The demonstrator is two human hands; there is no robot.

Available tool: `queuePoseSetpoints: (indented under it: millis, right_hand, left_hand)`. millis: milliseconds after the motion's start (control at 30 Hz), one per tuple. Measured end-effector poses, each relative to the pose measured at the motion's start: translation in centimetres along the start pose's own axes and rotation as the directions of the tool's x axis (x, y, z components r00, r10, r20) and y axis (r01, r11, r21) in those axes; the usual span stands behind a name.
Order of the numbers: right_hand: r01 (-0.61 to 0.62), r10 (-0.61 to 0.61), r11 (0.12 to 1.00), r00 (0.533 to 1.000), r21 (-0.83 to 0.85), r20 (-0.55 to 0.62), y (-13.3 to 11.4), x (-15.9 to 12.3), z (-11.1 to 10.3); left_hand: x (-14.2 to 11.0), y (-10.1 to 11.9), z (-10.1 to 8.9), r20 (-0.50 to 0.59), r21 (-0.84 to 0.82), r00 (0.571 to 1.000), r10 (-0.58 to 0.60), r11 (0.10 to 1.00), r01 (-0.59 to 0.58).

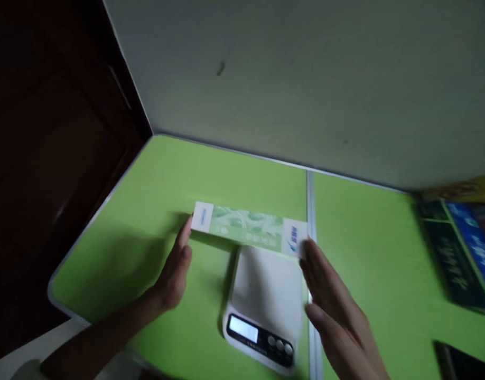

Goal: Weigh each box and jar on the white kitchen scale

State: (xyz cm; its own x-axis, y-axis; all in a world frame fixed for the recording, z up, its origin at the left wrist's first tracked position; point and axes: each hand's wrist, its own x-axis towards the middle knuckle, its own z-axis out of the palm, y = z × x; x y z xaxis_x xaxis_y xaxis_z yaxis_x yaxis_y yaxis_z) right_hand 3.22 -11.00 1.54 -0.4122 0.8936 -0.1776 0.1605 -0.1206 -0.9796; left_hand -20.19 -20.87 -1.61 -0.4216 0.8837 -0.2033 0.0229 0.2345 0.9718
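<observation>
Both ends of the box (246, 224), at the middle of the frame, want light, even fingertip pressure, I judge, so it sits level by the rear edge of the scale (266, 287) at lower centre; whether those two touch, I cannot tell. From my remote view, the left hand (171, 277) reaches in from lower left, the right hand (339, 311) from lower right, fingers straight, thumbs apart, fingertips at the box's ends.

Smooth plastic, printed card
Remotely, I see a smooth cardboard box (246, 224) at centre, a matt plastic scale (266, 285) at six o'clock, a metal-looking strip (311, 195) at three, a smooth desk (167, 174).
</observation>
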Motion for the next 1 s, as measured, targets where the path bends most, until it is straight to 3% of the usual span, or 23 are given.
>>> queuePoseSetpoints:
  millis: [100, 167, 267, 367, 467, 567, 700, 867, 1000]
  right_hand:
    - [0.08, -0.072, 0.996, 0.981, -0.04, 0.179, -0.2, 8.9, 4.2]
    - [0.192, -0.169, 0.979, 0.949, -0.063, 0.265, 0.2, 15.1, 7.7]
    - [0.234, -0.186, 0.966, 0.923, -0.107, 0.336, 0.7, 22.9, 12.9]
    - [0.202, -0.136, 0.962, 0.937, -0.183, 0.322, 0.5, 28.2, 17.3]
    - [0.211, -0.14, 0.957, 0.938, -0.199, 0.318, 0.2, 31.4, 20.3]
    - [0.24, -0.162, 0.948, 0.929, -0.208, 0.333, 0.3, 33.1, 21.9]
    - [0.26, -0.172, 0.939, 0.921, -0.223, 0.35, 1.0, 34.1, 22.6]
    - [0.254, -0.164, 0.935, 0.928, -0.248, 0.334, 1.6, 34.5, 22.9]
    - [0.212, -0.135, 0.95, 0.941, -0.228, 0.31, 0.9, 34.6, 23.3]
  left_hand:
    - [7.5, 0.2, -3.9, -0.17, 0.046, 0.967, 0.19, 0.982, -0.185]
    - [12.8, 0.4, -6.6, -0.267, 0.09, 0.941, 0.209, 0.977, -0.192]
    - [20.1, 0.9, -10.4, -0.394, 0.128, 0.897, 0.201, 0.978, -0.163]
    - [26.1, 1.2, -13.3, -0.457, 0.136, 0.867, 0.199, 0.979, -0.153]
    - [30.5, 1.1, -15.4, -0.497, 0.157, 0.847, 0.186, 0.98, -0.123]
    - [33.3, 0.6, -16.7, -0.525, 0.197, 0.83, 0.187, 0.976, -0.095]
    - [35.2, -1.0, -17.0, -0.53, 0.261, 0.817, 0.226, 0.96, -0.097]
    - [36.0, -3.0, -16.8, -0.496, 0.32, 0.83, 0.257, 0.942, -0.1]
    - [35.3, -2.2, -16.8, -0.454, 0.358, 0.853, 0.256, 0.93, -0.089]
